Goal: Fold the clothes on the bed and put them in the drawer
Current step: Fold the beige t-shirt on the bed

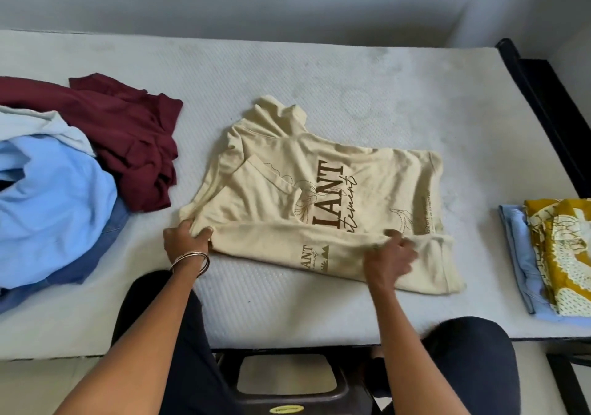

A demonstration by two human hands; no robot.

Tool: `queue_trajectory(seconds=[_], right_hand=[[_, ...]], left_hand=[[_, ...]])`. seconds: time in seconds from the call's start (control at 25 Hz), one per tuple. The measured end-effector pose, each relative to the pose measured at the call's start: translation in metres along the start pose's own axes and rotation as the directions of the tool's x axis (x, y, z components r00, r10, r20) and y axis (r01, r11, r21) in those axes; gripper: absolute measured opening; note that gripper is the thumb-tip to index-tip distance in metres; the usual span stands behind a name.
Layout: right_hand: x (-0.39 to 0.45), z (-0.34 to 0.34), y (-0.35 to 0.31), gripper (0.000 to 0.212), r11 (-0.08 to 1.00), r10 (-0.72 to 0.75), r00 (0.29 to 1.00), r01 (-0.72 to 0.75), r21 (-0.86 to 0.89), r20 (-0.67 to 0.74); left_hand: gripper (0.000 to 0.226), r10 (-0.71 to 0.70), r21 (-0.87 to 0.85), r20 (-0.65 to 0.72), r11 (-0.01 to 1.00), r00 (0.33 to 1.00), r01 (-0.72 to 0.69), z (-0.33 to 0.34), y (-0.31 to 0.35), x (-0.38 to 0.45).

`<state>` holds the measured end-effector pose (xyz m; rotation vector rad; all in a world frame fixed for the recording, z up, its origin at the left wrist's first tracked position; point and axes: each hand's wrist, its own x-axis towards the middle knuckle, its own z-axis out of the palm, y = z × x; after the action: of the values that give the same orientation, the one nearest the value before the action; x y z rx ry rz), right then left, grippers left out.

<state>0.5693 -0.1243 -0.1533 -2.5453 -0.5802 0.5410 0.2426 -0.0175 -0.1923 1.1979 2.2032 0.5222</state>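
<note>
A cream sweatshirt (367,187) with dark brown lettering lies spread on the white mattress (319,72), one sleeve folded across its near edge. My left hand (185,238), bangles on the wrist, pinches the fabric at the sweatshirt's near left corner. My right hand (388,254) grips the folded sleeve near the cuff. An unfolded maroon garment (128,136) and a light blue garment (54,200) lie heaped at the left. At the right edge sits a folded stack: a yellow patterned cloth (566,248) on top of a light blue piece (519,254).
A dark bed frame (543,101) runs along the right side of the mattress, with a pale wall behind. My knees in dark trousers press against the mattress's near edge. A dark stool (287,379) stands on the floor between them.
</note>
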Motion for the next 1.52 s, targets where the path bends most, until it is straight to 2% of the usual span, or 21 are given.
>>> queue_trajectory(seconds=[0.08,0.12,0.16,0.24,0.32,0.4,0.48,0.56,0.64,0.8,0.84,0.92,1.0,1.08,1.16,1.2,1.28,1.32,1.4,1.48,1.52], right_hand=[[-0.005,0.030,-0.025,0.038,0.946,-0.292,0.947,0.307,-0.107,0.132],[-0.007,0.049,-0.042,0.039,0.886,-0.430,0.878,0.455,-0.086,0.210],[-0.007,0.062,-0.061,0.041,0.849,-0.490,0.828,0.524,-0.066,0.274],[-0.002,0.085,-0.105,0.053,0.791,-0.561,0.740,0.611,-0.024,0.370],[0.007,0.099,-0.139,0.072,0.744,-0.564,0.686,0.663,-0.077,0.459],[0.018,0.120,-0.160,0.087,0.709,-0.466,0.688,0.666,-0.231,0.556],[0.024,0.136,-0.166,0.084,0.671,-0.404,0.682,0.674,-0.309,0.609],[0.034,0.142,-0.172,0.060,0.720,-0.396,0.673,0.650,-0.244,0.624],[0.050,0.140,-0.183,0.038,0.790,-0.418,0.678,0.599,-0.126,0.604],[0.063,0.118,-0.187,0.015,0.817,-0.538,0.636,0.555,0.158,0.553],[0.061,0.112,-0.181,0.014,0.784,-0.588,0.599,0.587,0.201,0.544],[0.051,0.095,-0.161,0.036,0.702,-0.685,0.516,0.656,0.278,0.514],[0.036,0.078,-0.131,0.046,0.662,-0.686,0.494,0.728,0.178,0.535],[0.022,0.066,-0.093,0.032,0.599,-0.672,0.530,0.800,-0.041,0.517],[0.016,0.064,-0.056,0.031,0.743,-0.595,0.726,0.660,-0.108,0.344],[0.012,0.064,-0.048,0.039,0.832,-0.520,0.813,0.552,-0.060,0.263],[0.002,0.070,-0.049,0.047,0.896,-0.442,0.872,0.419,0.147,0.211],[-0.009,0.074,-0.056,0.040,0.893,-0.438,0.871,0.393,0.218,0.224],[-0.035,0.083,-0.068,0.020,0.912,-0.394,0.878,0.338,0.233,0.272],[-0.049,0.096,-0.076,0.049,0.976,-0.174,0.922,0.115,0.185,0.345],[-0.049,0.102,-0.079,0.052,0.985,-0.055,0.930,-0.008,0.170,0.363]], left_hand=[[0.030,0.209,0.136,-0.099,0.971,0.973,-0.195,-0.005,0.004,0.011],[0.024,0.351,0.121,-0.140,0.934,0.926,-0.336,-0.012,0.010,0.016],[0.024,0.504,0.095,-0.134,0.863,0.853,-0.496,-0.013,0.013,0.023],[0.035,0.655,-0.038,0.088,0.755,0.751,-0.654,-0.024,0.027,0.029],[0.031,0.640,-0.073,0.297,0.755,0.709,-0.652,-0.029,0.037,0.037],[0.017,0.605,0.049,0.401,0.736,0.688,-0.675,-0.030,0.033,0.058],[0.019,0.520,0.179,0.440,0.748,0.732,-0.639,-0.030,0.020,0.078],[0.016,0.481,0.224,0.408,0.771,0.776,-0.596,-0.027,0.009,0.090],[0.028,0.462,0.213,0.390,0.796,0.797,-0.566,-0.022,0.000,0.094],[0.038,0.418,0.236,0.367,0.823,0.831,-0.517,-0.017,-0.003,0.094],[0.037,0.401,0.235,0.357,0.836,0.844,-0.496,-0.017,0.000,0.092],[0.031,0.390,0.163,0.335,0.873,0.858,-0.461,-0.020,0.004,0.087],[0.020,0.389,0.042,0.398,0.897,0.831,-0.441,-0.024,0.000,0.089],[0.029,0.401,-0.077,0.531,0.900,0.746,-0.429,-0.034,-0.009,0.095],[0.047,0.412,-0.193,0.631,0.904,0.657,-0.381,-0.044,-0.014,0.097],[0.051,0.396,-0.217,0.659,0.914,0.640,-0.342,-0.048,-0.014,0.096],[0.050,0.331,-0.201,0.667,0.942,0.667,-0.267,-0.050,-0.011,0.093],[0.047,0.297,-0.178,0.646,0.954,0.703,-0.240,-0.048,-0.009,0.093],[0.042,0.235,-0.123,0.575,0.972,0.784,-0.201,-0.043,-0.007,0.092],[0.041,0.192,-0.080,0.485,0.981,0.853,-0.176,-0.038,-0.007,0.089],[0.042,0.186,-0.074,0.449,0.982,0.874,-0.171,-0.037,-0.008,0.087]])
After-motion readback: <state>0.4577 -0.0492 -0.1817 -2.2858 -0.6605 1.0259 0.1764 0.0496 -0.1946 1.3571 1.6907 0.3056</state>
